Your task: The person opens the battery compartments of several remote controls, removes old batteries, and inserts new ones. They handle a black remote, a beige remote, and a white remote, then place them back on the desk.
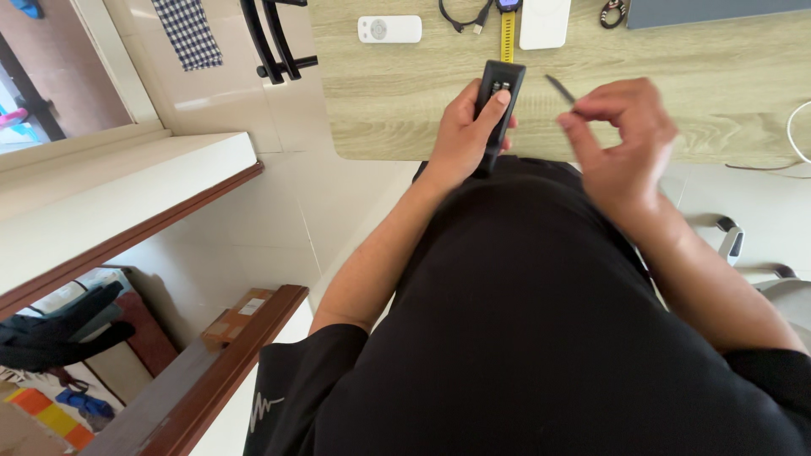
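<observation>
Light wood-grain desk (pixel 397 101) over pale tiled floor, seen from above. Left hand (pixel 460 139) wraps one black remote (pixel 498 105) at the desk's near edge, fingers closed around its body, thumb pressed flat on the open battery bay. Right hand (pixel 621 139) pinches one thin dark tool (pixel 559 89) between thumb and forefinger, just right of the remote, not touching it. Farther back: one white remote (pixel 389 29), one black cable (pixel 465 17), one white block (pixel 545 24), one yellow strap (pixel 507 35). Nothing lies between hands and desk.
</observation>
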